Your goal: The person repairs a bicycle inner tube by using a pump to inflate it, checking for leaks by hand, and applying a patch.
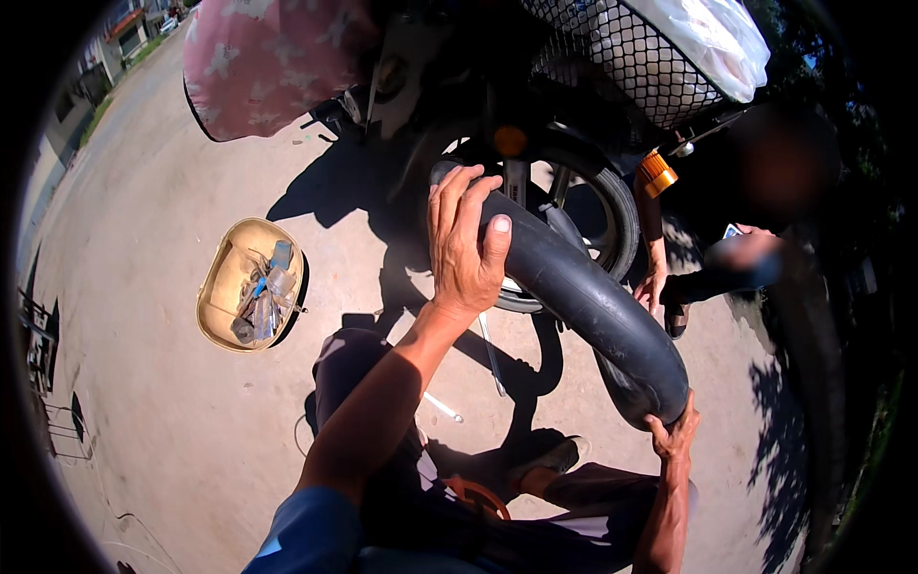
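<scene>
A plump black inner tube is held up in front of me, slanting from upper left to lower right. My left hand grips its upper left end, fingers over the top and thumb along the near side. At the lower right end my right hand grips the tube, thumb on the near side; some of its fingers are hidden. Just beyond the tube stands a motorbike wheel with dark spokes, partly covered by it. Two metal wrenches, one a long wrench and one a shorter wrench, lie on the ground below.
A tan open case with several tools lies on the concrete at left. Another person's hand reaches down beside the wheel. Above are a wire basket with a white plastic bag, an orange indicator and a pink patterned cover.
</scene>
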{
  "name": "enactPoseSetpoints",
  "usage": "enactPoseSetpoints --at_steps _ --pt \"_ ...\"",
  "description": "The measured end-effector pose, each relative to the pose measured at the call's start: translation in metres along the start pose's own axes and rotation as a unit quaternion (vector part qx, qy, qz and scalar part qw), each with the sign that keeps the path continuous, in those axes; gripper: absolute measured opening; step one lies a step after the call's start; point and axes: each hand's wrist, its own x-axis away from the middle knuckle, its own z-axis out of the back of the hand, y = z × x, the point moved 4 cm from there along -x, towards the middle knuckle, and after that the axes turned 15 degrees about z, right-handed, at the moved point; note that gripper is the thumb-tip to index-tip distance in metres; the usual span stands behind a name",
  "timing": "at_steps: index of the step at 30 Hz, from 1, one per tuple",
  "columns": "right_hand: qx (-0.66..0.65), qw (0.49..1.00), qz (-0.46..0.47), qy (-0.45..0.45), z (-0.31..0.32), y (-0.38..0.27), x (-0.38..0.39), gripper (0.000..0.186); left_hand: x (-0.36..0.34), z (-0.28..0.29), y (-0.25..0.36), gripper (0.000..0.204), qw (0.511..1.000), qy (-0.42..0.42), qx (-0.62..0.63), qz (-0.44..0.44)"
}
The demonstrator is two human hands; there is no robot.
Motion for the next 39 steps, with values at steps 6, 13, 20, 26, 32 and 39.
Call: enactPoseSetpoints --at_steps 6,13,20,26,32,39 --pt "0.033 0.996 -0.003 -0.08 -0.012 -0.001 0.012 0.078 -0.007 -0.013 -0.046 0.059 0.774 0.05 0.43 0.462" --pt "0.033 0.972 0.04 -0.228 -0.05 -0.014 0.03 0.072 0.01 -0.011 -0.044 0.058 0.631 -0.194 0.489 0.569" --pt "0.057 0.863 0.119 -0.487 -0.114 -0.014 0.066 0.079 0.037 -0.003 -0.064 0.064 0.697 -0.251 0.391 0.546" --pt "-0.027 0.849 0.023 -0.527 -0.149 -0.021 0.071 0.089 0.038 0.009 -0.059 0.095 0.821 -0.233 0.238 0.463" --pt "-0.063 0.868 0.017 -0.492 -0.163 -0.042 0.04 0.081 0.053 0.003 -0.064 0.106 0.876 -0.225 0.131 0.406" --pt "-0.273 0.861 -0.08 -0.422 -0.189 -0.136 -0.017 0.106 0.075 -0.009 -0.075 0.109 0.912 -0.202 0.02 0.355"
